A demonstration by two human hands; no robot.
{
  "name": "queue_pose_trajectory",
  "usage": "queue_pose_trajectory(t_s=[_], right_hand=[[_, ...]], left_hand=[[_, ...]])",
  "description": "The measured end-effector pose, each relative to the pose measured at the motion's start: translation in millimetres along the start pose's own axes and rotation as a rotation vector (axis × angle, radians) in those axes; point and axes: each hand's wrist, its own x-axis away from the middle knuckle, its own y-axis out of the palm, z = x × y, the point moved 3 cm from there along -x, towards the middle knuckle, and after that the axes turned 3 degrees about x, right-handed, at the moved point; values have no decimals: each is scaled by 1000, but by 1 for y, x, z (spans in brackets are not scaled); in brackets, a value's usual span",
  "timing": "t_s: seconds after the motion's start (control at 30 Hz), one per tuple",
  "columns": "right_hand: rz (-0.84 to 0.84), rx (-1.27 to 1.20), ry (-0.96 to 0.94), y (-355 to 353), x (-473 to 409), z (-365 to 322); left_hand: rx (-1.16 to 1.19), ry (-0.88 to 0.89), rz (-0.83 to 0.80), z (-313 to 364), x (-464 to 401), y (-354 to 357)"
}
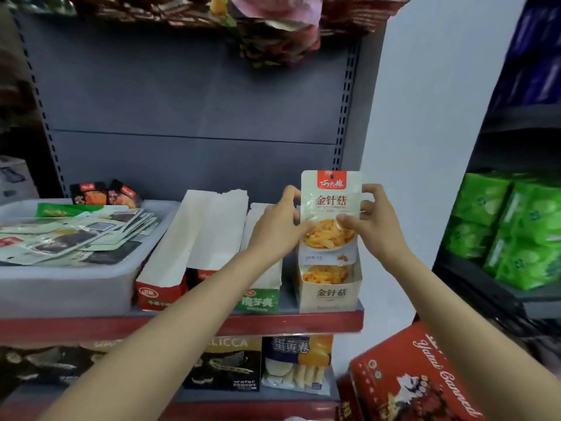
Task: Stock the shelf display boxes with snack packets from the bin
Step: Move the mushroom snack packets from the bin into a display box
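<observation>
Above the beige display box (pixel 329 294) of matching packets, snack packet (pixel 331 205) in both hands' (pixel 277 227) (pixel 376 221) grip.

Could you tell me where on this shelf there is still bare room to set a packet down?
Hardly any: the bin and display boxes stand side by side to the shelf's right end. Only its narrow front lip shows bare.
</observation>
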Motion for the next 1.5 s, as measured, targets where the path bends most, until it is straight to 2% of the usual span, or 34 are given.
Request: queue_pose_trajectory(t_s=[0.13, 0.23, 0.33, 0.47, 0.57, 0.67, 0.77, 0.9, 1.03, 1.23, 1.3, 1.4, 1.5], right_hand=[[-23, 86, -24, -6, 1, 8], [-102, 216, -50, 0, 5, 9], [-159, 357, -56, 7, 8, 16], [-187, 489, -84, 11, 12, 20], [-196, 678, -137, 14, 14, 16], [-260, 778, -71, 18, 14, 16], [-219, 754, -87, 22, 18, 9], [-126, 656, -306, 43, 25, -16], [-216, 513, -364, 92, 26, -48], [-383, 369, -403, 196, 26, -98], [-435, 342, -421, 229, 29, -115], [-532, 328, -394, 275, 31, -133], [-642, 358, -376, 321, 29, -141]], left_hand=[[-119, -41, -26, -1, -1, 10], [-210, -80, 8, -4, -1, 12], [-245, -35, 56, -3, 1, 14], [-407, 11, 7, -1, 7, 18], [-466, 31, 41, -5, 10, 16], [-506, 32, -9, -7, 9, 18], [-475, 48, -27, -7, 10, 14], [-329, 95, 85, -13, 23, -16], [-277, 85, 205, -39, 45, -69], [-408, -76, 366, -106, 78, -185], [-471, -173, 338, -128, 88, -220], [-532, -347, 177, -163, 104, -262], [-503, -445, 73, -192, 119, -292]])
